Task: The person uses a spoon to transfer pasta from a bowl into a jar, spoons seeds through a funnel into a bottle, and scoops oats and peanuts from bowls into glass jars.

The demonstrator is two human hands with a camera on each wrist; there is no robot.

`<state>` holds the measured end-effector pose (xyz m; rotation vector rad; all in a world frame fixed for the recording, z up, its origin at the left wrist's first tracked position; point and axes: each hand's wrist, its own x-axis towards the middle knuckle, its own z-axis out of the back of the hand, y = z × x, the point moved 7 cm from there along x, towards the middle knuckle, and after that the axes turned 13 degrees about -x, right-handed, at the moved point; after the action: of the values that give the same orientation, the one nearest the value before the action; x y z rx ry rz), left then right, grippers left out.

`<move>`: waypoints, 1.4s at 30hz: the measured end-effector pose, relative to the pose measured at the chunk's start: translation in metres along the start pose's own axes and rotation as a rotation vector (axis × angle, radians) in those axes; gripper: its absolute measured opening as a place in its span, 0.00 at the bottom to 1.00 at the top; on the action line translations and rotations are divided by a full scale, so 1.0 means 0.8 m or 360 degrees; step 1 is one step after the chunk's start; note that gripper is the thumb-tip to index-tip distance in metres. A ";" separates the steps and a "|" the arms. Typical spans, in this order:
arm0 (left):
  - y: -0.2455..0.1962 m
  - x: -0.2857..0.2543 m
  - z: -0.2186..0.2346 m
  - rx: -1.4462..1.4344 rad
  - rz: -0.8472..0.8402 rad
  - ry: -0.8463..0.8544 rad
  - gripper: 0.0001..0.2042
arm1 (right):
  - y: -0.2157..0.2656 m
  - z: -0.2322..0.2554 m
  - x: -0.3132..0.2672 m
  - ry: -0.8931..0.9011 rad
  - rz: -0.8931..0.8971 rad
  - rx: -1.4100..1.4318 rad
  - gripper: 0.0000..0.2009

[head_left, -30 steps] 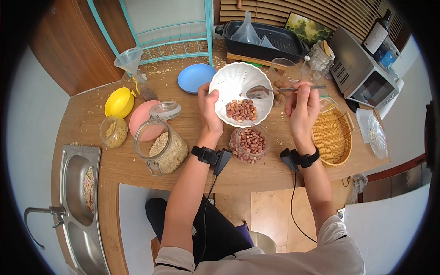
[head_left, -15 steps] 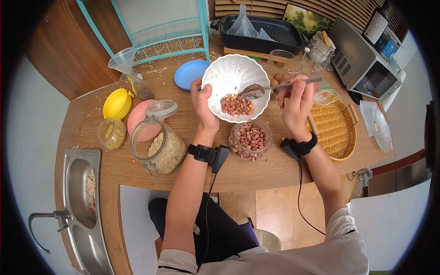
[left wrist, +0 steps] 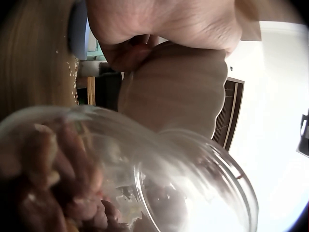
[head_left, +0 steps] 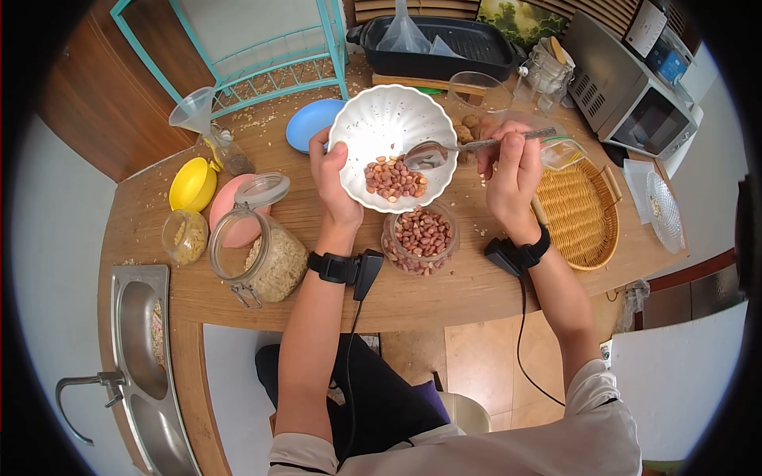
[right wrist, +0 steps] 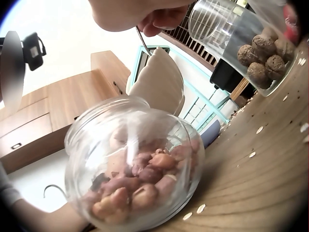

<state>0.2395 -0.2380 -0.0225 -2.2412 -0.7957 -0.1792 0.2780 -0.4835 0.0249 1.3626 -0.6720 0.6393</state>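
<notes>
A white scalloped bowl is gripped at its left rim by my left hand, thumb over the edge. The bowl tilts toward me, with peanuts gathered at its near side and dark specks higher up. My right hand holds a metal spoon by its handle. The spoon's head lies inside the bowl beside the peanuts. Just below the bowl stands an open glass jar of peanuts on the wooden table. In the right wrist view the bowl hangs above the jar.
At left stand a clip-top jar of oats, a pink plate, a yellow bowl and a small jar. A blue plate lies behind my left hand. A wicker basket sits at right, a walnut jar behind.
The head view has shifted, so the table things appear moved. Both hands keep their holds; the bowl and spoon remain over the peanut jar, with the spoon's head still in the bowl.
</notes>
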 end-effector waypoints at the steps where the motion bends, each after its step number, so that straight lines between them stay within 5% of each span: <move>1: 0.000 -0.001 0.000 -0.0010 0.0006 -0.0004 0.27 | -0.001 0.001 0.000 -0.0006 -0.0002 -0.0003 0.13; 19: -0.003 0.000 0.000 0.0011 -0.0032 -0.0001 0.28 | 0.015 -0.002 -0.011 0.0110 0.0212 -0.0109 0.14; 42: -0.003 -0.001 -0.001 -0.0003 -0.0042 -0.0017 0.27 | -0.018 -0.007 -0.010 0.0106 -0.0496 0.0288 0.15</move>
<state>0.2374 -0.2374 -0.0206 -2.2361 -0.8313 -0.1808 0.2839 -0.4794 0.0095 1.5672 -0.3435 0.5001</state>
